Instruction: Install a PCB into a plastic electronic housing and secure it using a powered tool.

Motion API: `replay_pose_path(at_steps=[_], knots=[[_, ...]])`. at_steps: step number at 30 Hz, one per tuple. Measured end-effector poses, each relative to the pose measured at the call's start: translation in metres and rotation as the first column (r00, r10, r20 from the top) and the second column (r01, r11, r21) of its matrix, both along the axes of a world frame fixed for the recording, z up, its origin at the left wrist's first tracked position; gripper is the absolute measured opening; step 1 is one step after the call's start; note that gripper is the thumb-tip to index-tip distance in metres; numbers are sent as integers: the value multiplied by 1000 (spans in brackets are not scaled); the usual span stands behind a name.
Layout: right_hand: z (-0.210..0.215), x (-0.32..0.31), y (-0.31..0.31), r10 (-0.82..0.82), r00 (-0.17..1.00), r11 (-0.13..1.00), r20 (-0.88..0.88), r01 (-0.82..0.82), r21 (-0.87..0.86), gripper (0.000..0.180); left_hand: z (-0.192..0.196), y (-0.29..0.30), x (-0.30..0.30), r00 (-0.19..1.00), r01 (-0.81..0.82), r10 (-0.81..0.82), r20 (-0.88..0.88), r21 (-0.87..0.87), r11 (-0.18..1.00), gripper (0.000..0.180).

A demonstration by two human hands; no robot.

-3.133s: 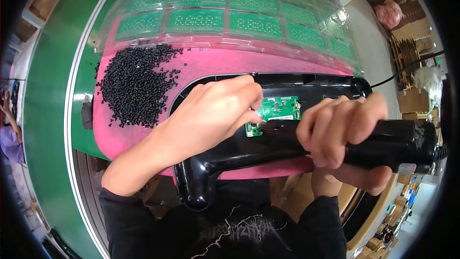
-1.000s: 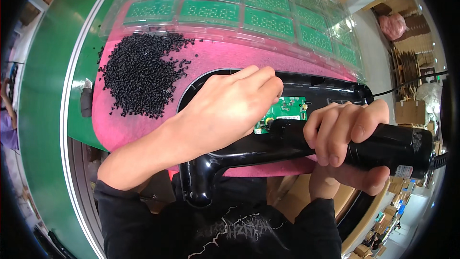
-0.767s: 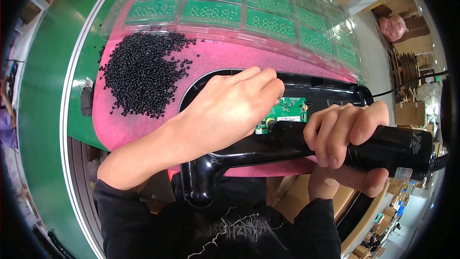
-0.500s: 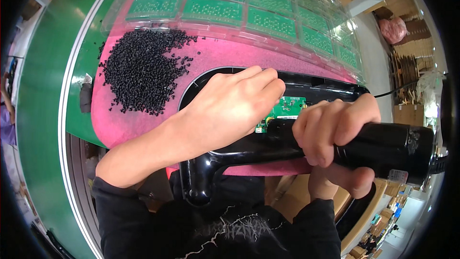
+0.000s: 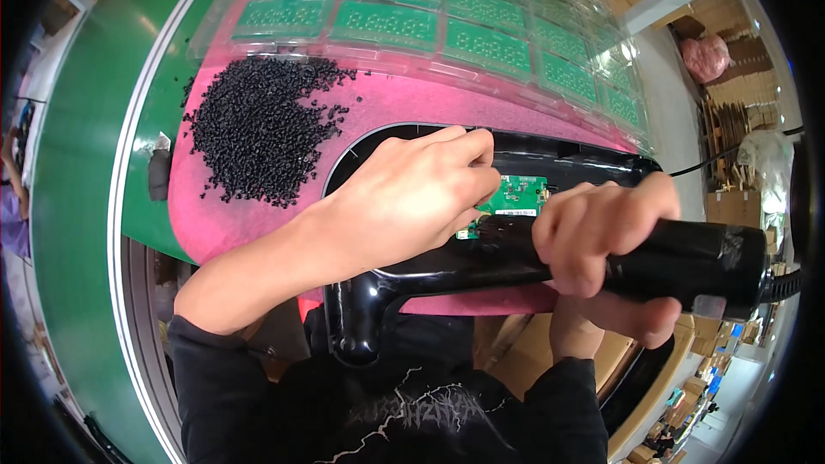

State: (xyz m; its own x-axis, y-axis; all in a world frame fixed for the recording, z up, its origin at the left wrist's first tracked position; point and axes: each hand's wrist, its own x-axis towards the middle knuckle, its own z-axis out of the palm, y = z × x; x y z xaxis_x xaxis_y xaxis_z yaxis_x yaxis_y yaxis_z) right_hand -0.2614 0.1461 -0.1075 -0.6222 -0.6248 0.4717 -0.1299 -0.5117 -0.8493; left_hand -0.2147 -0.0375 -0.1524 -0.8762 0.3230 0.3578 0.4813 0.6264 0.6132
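A black electric screwdriver (image 5: 700, 271) lies nearly level in my right hand (image 5: 593, 228), its fingers wrapped round the body. Its front end points left to a green circuit board (image 5: 522, 192), which sits inside a glossy black plastic housing (image 5: 357, 314). Over the left part of the board, my left hand (image 5: 412, 189) is closed, fingers curled down beside the screwdriver's front end. Whatever the left fingertips hold is hidden behind the hand, and so is the tool's tip. The housing rests on a pink mat (image 5: 202, 228).
A heap of small black screws (image 5: 253, 133) lies on the mat at left. Clear plastic trays (image 5: 387, 56) with green boards stand along the back. A dark grey roll-like piece (image 5: 158, 174) is on the green table (image 5: 73, 163). Cardboard boxes (image 5: 735, 210) stand at right.
The screwdriver's rear end has shifted slightly left and up, with my right hand. My left fingers have curled in a little more at the board.
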Motion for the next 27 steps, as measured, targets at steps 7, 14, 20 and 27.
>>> replay_pose_path(at_steps=[7,14,20,27], knots=[[10,-3,15,-212,977,920,-6,197,-339,47,0,2,-4,992,99,-109,60,143,985,10],[7,-6,20,-193,981,899,-8,173,-402,47,1,3,-9,990,128,-137,25,221,967,11],[10,0,23,-252,968,907,-4,235,-349,46,8,8,-12,991,114,-128,34,272,955,13],[12,-2,28,-204,979,908,-11,185,-375,44,6,5,-10,993,100,-111,29,245,964,13]])
